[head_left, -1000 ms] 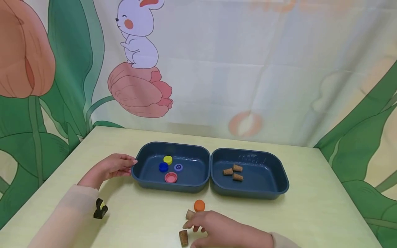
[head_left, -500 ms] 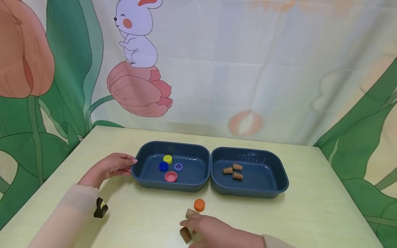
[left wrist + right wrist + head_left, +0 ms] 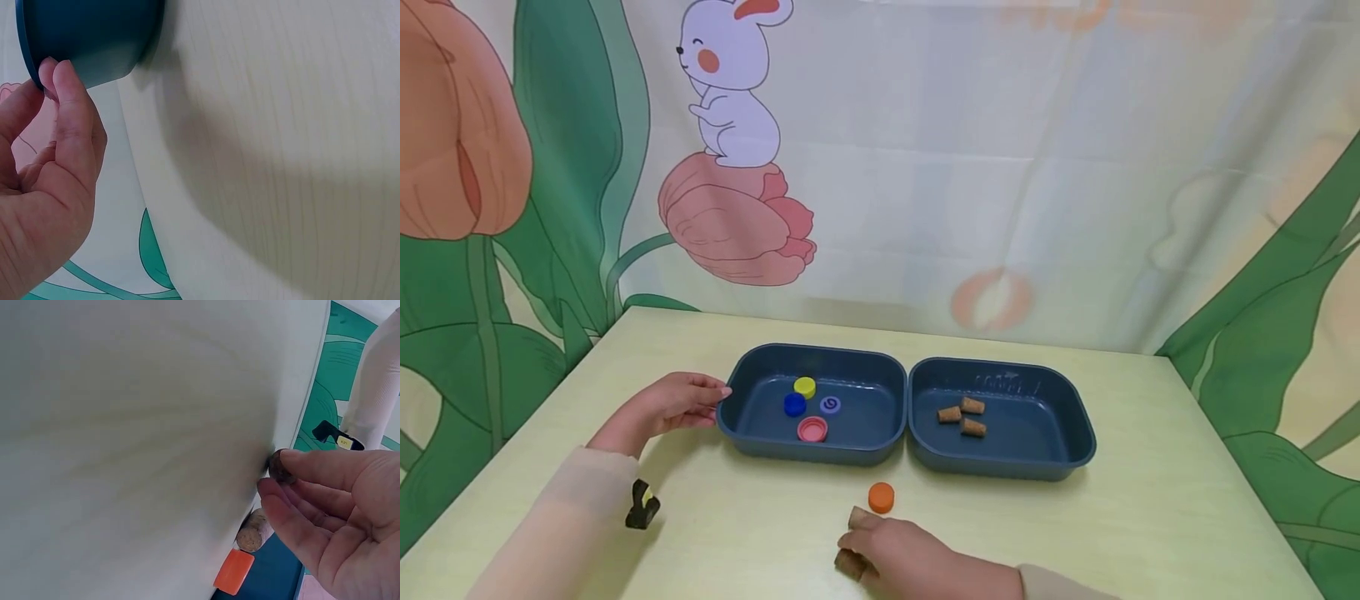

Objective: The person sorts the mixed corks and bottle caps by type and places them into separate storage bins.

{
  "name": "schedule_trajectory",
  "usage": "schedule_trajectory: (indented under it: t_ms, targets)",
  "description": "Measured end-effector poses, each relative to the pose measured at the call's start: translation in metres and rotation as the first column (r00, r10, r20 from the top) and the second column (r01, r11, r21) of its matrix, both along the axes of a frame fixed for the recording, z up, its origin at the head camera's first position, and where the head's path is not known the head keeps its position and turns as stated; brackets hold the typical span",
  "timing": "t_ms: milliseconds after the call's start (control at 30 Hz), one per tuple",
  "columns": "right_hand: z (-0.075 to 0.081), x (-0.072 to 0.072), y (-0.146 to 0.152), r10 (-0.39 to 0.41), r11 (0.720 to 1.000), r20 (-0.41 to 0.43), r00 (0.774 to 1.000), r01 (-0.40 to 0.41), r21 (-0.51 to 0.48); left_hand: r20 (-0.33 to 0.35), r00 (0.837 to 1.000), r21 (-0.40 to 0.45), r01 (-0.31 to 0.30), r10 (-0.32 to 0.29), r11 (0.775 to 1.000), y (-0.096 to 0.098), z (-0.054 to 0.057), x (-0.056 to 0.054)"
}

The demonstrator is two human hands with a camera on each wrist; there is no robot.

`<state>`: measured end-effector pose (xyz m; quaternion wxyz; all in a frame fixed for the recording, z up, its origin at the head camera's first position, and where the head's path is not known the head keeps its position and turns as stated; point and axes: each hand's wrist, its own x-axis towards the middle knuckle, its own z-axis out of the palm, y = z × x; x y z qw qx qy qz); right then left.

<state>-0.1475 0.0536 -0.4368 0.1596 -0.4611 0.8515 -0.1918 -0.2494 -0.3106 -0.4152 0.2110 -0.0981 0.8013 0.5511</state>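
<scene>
My left hand (image 3: 673,404) pinches the left end of a dark blue tray (image 3: 820,451) at its rim; the left wrist view shows thumb and fingertips meeting on that tray wall (image 3: 94,44). Low in the head view, my right hand (image 3: 917,554) pinches a brown tapered cork (image 3: 850,565) on the table, its thumb and fingers at the cork's sides. A second cork (image 3: 861,517) lies just beyond the fingers, partly covered by them. Past it rests an orange bottle cap (image 3: 882,497), seen edge-on as an orange cap (image 3: 234,572) in the right wrist view.
Yellow (image 3: 805,387), blue (image 3: 794,405), purple (image 3: 830,405) and pink caps (image 3: 812,429) lie in the left tray. Against its right side stands another blue tray (image 3: 1000,468) holding three corks (image 3: 949,414). A printed curtain (image 3: 880,183) hangs behind the table.
My right hand has moved slightly left and closed its fingers on the nearer cork, which has turned on the table. The left hand keeps its place at the tray.
</scene>
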Motion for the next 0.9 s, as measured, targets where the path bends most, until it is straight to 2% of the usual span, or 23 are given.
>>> schedule_trajectory:
  t_ms: [267,400,667,800,900]
  targets:
    - [0.000,0.000,-0.001,-0.026,1.000,0.003,1.000,0.026,0.002,0.005,1.000,-0.003,0.002,-0.002,1.000,-0.002,-0.005,-0.002]
    - [0.000,-0.001,0.000,-0.042,0.999,0.044,0.998,0.042,0.005,0.006,1.000,0.002,0.003,-0.003,1.000,-0.002,-0.005,-0.002]
    - [0.008,-0.003,0.010,-0.061,0.995,0.133,0.989,0.071,-0.070,-0.001,1.000,0.011,0.003,-0.003,1.000,-0.001,-0.001,0.000]
    - [0.012,-0.008,0.020,-0.077,0.994,0.148,0.986,0.087,-0.064,-0.007,1.000,0.011,0.002,-0.002,1.000,-0.001,-0.001,0.000]
    - [0.013,-0.012,0.033,-0.106,0.990,0.196,0.975,0.122,-0.072,-0.003,1.000,0.016,0.000,0.000,1.000,-0.001,-0.001,0.000]
